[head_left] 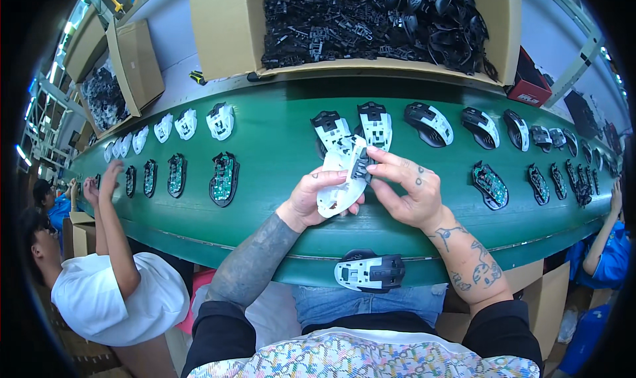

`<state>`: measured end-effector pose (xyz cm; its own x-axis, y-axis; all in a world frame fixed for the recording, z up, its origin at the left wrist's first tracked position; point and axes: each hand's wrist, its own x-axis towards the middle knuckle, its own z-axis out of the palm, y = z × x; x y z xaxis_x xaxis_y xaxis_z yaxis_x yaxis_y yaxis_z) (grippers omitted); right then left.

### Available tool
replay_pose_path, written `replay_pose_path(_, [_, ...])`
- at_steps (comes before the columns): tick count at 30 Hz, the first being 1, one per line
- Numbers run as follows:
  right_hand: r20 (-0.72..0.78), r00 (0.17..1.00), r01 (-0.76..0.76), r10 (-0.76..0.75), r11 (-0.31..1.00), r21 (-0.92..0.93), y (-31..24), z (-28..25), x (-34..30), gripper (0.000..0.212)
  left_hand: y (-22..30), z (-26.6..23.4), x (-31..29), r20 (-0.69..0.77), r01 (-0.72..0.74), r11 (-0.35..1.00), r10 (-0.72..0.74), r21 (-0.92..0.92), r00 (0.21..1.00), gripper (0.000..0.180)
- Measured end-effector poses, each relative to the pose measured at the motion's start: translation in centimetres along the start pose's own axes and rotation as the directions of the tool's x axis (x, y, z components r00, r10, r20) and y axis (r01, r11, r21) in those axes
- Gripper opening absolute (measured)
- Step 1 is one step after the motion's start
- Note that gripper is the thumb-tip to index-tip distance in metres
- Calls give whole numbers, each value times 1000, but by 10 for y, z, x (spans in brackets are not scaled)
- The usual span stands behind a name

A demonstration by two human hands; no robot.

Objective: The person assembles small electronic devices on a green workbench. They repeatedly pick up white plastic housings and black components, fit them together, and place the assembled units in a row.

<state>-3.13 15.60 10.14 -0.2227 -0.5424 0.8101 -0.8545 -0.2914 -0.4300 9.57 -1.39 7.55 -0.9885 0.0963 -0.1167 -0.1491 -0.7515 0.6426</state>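
My left hand [307, 194] grips a white computer mouse shell [336, 198], tilted above the green belt, its thumb across the inner side. At the shell's upper right edge sits a small black plastic part [360, 166]. The thumb and forefinger of my right hand [411, 191] pinch this part against the shell. Just beyond my hands lie two black-and-white mouse shells [375, 123], one partly hidden by the held shell. Close to my lap, another black-and-white mouse shell [368, 272] rests on the belt's near edge.
A cardboard box [228, 33] heaped with black plastic parts [371, 27] stands beyond the belt [278, 123]. White shells [220, 121] and mouse bases with green circuit boards [224, 179] line the left; assembled-looking mice [429, 125] and more bases [490, 184] line the right. Co-workers [112, 292] sit both sides.
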Motion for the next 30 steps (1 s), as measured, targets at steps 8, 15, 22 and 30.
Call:
replay_pose_path(8, [-56, 997, -55, 60, 996, 74, -6, 7, -3, 25, 1, 12, -2, -7, -44, 999, 44, 0, 999, 36])
replay_pose_path(15, [131, 991, 44, -25, 988, -146, -4, 3, 4, 26, 0, 4, 1, -19, -128, 991, 129, 44, 992, 34])
replay_pose_path(22, [219, 968, -138, 125, 989, 48, -15, 5, 2, 52, -13, -3, 1, -140, -214, 742, 383, 636, 913, 40])
replay_pose_path(30, [73, 988, -132, 136, 990, -57, -12, 22, -9, 53, -13, 6, 1, -256, -100, 674, 408, 732, 877, 52])
